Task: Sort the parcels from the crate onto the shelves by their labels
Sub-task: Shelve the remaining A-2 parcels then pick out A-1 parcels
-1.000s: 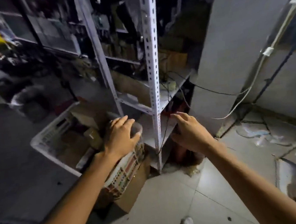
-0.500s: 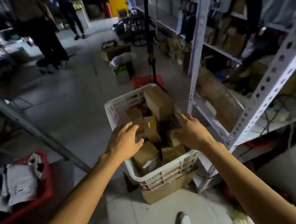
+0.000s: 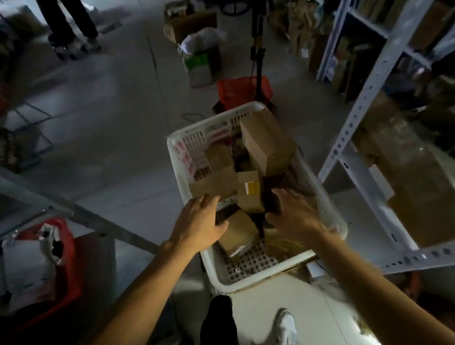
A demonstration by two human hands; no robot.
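Over the near half of the white crate, the left hand and right hand are hovering with fingers spread, gripping nothing. Between them a small parcel is standing on end, long axis upright, yellow label facing up; cardboard boxes are filling the crate beside the shelves.

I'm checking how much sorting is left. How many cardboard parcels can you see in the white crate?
5 in the crate: large box at the far right, small one far left, flat one mid-left, yellow-labelled one in the centre, one between the hands. More may lie hidden.

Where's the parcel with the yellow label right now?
In the head view, the parcel with the yellow label stands mid-crate in the white crate, just beyond and between both hands.
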